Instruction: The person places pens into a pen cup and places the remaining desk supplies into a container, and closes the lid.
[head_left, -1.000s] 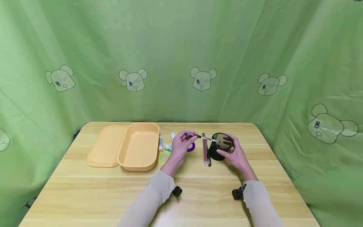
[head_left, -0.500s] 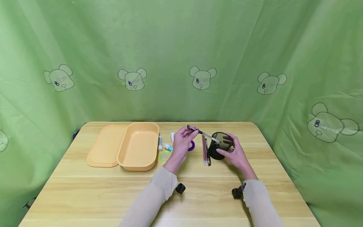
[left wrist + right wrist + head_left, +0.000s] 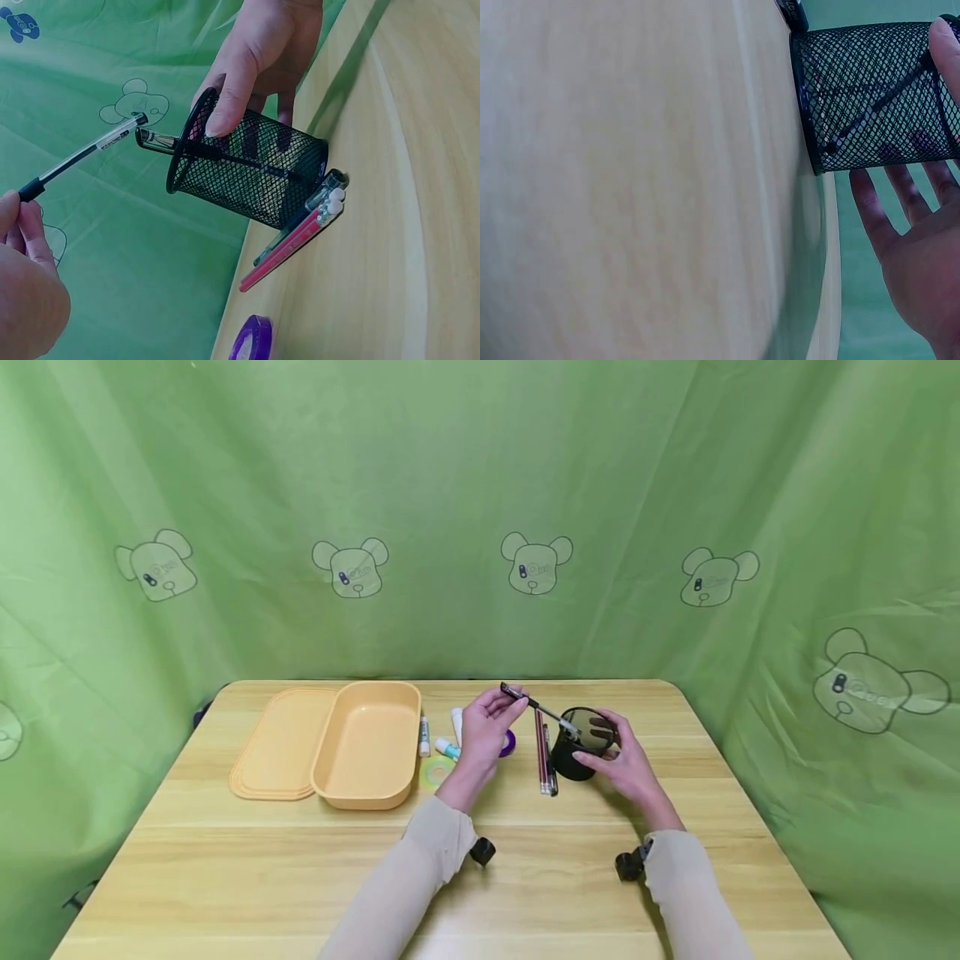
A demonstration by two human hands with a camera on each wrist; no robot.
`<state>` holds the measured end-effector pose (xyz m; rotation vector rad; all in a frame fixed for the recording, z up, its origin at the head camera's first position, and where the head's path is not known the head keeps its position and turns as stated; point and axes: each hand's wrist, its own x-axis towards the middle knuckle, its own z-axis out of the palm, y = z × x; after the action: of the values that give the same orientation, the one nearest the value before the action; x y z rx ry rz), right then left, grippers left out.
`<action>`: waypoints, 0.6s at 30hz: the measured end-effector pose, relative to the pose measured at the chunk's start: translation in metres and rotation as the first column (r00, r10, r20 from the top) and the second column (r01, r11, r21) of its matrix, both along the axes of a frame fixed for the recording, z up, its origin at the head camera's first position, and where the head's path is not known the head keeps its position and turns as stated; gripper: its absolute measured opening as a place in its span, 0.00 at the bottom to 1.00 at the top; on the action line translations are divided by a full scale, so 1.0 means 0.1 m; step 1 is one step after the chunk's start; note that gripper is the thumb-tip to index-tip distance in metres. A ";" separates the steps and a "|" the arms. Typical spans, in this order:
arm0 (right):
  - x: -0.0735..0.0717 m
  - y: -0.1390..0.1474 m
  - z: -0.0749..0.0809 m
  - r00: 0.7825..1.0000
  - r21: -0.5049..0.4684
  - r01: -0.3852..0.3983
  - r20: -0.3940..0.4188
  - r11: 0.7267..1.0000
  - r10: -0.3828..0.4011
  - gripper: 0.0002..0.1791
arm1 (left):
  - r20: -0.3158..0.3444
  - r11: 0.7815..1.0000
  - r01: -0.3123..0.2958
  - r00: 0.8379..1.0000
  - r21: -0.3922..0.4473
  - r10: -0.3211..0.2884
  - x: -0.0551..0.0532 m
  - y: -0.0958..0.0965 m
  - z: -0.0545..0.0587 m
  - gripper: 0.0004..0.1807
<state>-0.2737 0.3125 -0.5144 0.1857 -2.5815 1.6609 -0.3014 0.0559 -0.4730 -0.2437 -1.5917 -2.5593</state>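
A pen [image 3: 82, 159] with a clear barrel and a black grip is pinched between the fingertips of my left hand [image 3: 483, 727]. It slants down, its far end near the mouth of a black mesh pen holder [image 3: 247, 176]. My right hand [image 3: 632, 770] grips the pen holder's side, thumb in front and fingers behind. Through the mesh another pen shows inside, its clipped end [image 3: 157, 140] sticking out past the rim. Beside the holder's base, red pencils [image 3: 285, 247] and a dark pen [image 3: 552, 777] lie on the table.
To the left sit a peach plastic box [image 3: 367, 803] and its lid [image 3: 277, 752]. Between box and left hand are several glue sticks [image 3: 424, 737] and a yellow-green tape roll [image 3: 435, 772]. A purple tape roll [image 3: 509, 743] lies partly behind the left hand.
My left hand has shifted up and slightly right, and its pen now slants more steeply toward the pen holder. The right hand and the holder have stayed nearly in place.
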 end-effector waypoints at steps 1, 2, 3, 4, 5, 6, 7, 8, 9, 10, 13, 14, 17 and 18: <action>-0.02 0.02 -0.04 1.000 -0.001 0.003 -0.003 1.000 -0.003 0.55 | -0.005 1.000 -0.002 1.000 -0.005 0.002 0.00 0.00 0.00 0.20; -0.03 0.03 -0.06 1.000 0.004 0.005 -0.008 1.000 -0.005 0.55 | -0.011 1.000 -0.002 1.000 -0.012 0.002 0.00 0.00 0.01 0.20; -0.04 0.03 -0.08 1.000 0.007 0.006 -0.014 1.000 -0.006 0.55 | -0.016 1.000 -0.003 1.000 -0.017 0.003 -0.01 0.00 0.01 0.20; -0.05 0.03 -0.09 1.000 0.007 0.005 -0.018 1.000 -0.004 0.55 | -0.021 1.000 -0.006 1.000 -0.021 0.005 -0.01 0.00 0.02 0.20; -0.05 0.03 -0.10 1.000 0.006 0.002 -0.023 1.000 -0.002 0.55 | -0.024 1.000 -0.007 1.000 -0.026 0.007 -0.01 0.00 0.02 0.20; -0.06 0.03 -0.10 1.000 0.006 0.000 -0.026 1.000 0.000 0.55 | -0.027 1.000 -0.008 1.000 -0.028 0.007 -0.01 -0.01 0.03 0.20; -0.06 0.03 -0.10 1.000 0.004 -0.001 -0.028 1.000 0.002 0.55 | -0.032 1.000 -0.009 0.999 -0.029 0.008 -0.01 -0.01 0.03 0.20; -0.06 0.03 -0.10 1.000 0.007 -0.003 -0.027 1.000 0.003 0.55 | -0.033 1.000 -0.010 0.999 -0.027 0.009 -0.02 -0.01 0.04 0.19; -0.06 0.03 -0.10 1.000 0.007 -0.005 -0.026 1.000 0.005 0.55 | -0.034 1.000 -0.012 0.999 -0.026 0.011 -0.02 -0.01 0.04 0.19; -0.05 0.03 -0.09 1.000 0.006 -0.005 -0.024 1.000 0.005 0.55 | -0.036 1.000 -0.011 0.999 -0.024 0.010 -0.02 -0.01 0.04 0.19; -0.04 0.03 -0.09 1.000 0.012 -0.004 -0.019 1.000 0.005 0.55 | -0.044 1.000 -0.010 0.999 -0.022 0.009 -0.02 0.01 0.05 0.17; -0.04 0.04 -0.09 1.000 0.014 -0.004 -0.019 1.000 0.005 0.55 | -0.045 1.000 -0.010 0.999 -0.024 0.009 -0.02 0.01 0.05 0.17; -0.04 0.03 -0.10 1.000 0.011 -0.011 -0.022 1.000 0.011 0.55 | -0.044 0.999 -0.012 0.999 -0.031 0.011 -0.02 0.02 0.05 0.16; -0.05 0.03 -0.10 1.000 0.010 -0.015 -0.024 1.000 0.015 0.55 | -0.044 0.999 -0.015 0.999 -0.032 0.013 -0.03 0.02 0.05 0.16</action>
<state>-0.2785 0.3159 -0.5246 0.2245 -2.5781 1.6408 -0.3040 0.0578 -0.4682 -0.2884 -1.6142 -2.5022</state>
